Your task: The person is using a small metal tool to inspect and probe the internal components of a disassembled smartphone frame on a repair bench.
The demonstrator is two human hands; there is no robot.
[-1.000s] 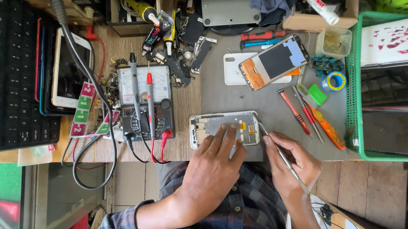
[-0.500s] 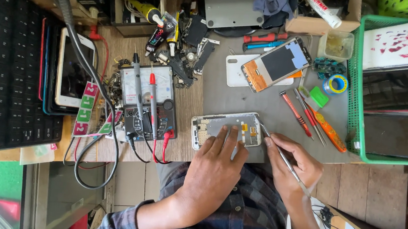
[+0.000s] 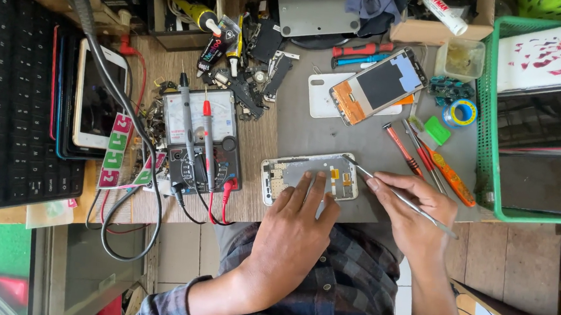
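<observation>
On grey mat (image 3: 322, 131), opened phone frame (image 3: 309, 176) shows bare internals.

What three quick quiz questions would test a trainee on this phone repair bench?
1. True or false: the left hand presses on the opened phone.
2. The right hand holds: A) tweezers B) a screwdriver C) tape.
3. What lies left of the opened phone?

Key: 1. True. 2. A, a thin metal tool, apparently tweezers. 3. A multimeter with its probes laid on it.

Opened phone (image 3: 309, 175) on mat (image 3: 356, 133); multimeter (image 3: 200, 139) left, screwdrivers (image 3: 427, 159) right.
</observation>
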